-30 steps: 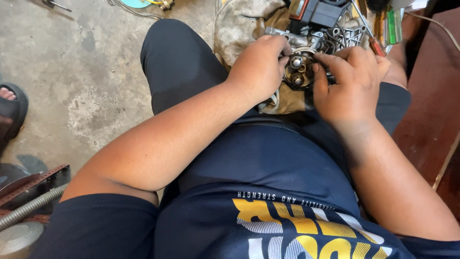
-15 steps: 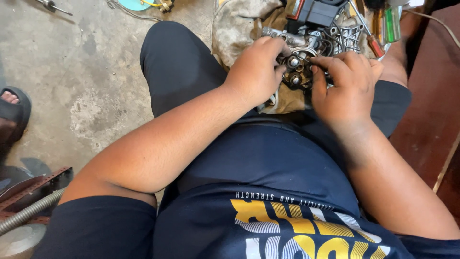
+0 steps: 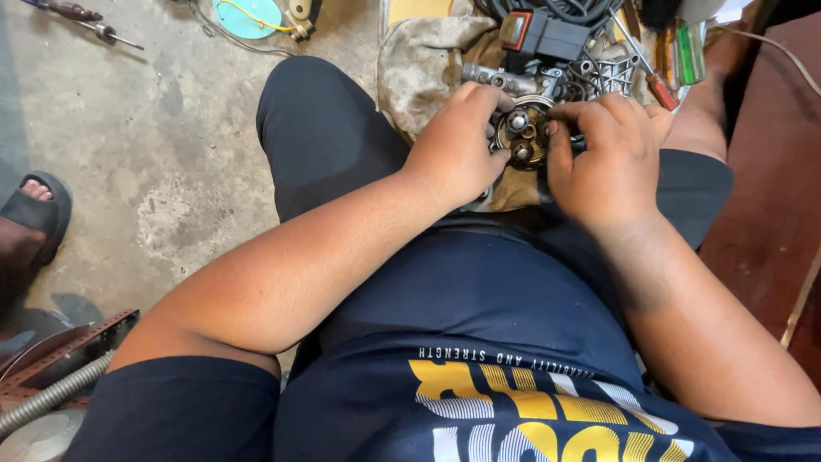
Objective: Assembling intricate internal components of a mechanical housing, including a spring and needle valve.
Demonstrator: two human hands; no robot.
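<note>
Left hand point(image 3: 457, 145) and right hand point(image 3: 609, 154), fingers gripping a round metal engine part point(image 3: 522, 133) over a stained cloth point(image 3: 423, 60); cracked concrete floor point(image 3: 128, 154), red-labelled black box point(image 3: 534, 32) beyond.

Screwdrivers point(image 3: 671, 60), cables point(image 3: 569, 10) and metal parts point(image 3: 599, 75) crowd beyond; concrete floor point(image 3: 154, 145) leftward lies open.

Round metal part point(image 3: 523, 133) lies on cloth point(image 3: 419, 60), between both hands.

Left hand point(image 3: 457, 145): forearm bare, extended forward from lower left, fingers curled, knuckles up. Right hand point(image 3: 609, 154): forearm bare (angled in from lower right), fingers bent, thumb toward the left hand.
</note>
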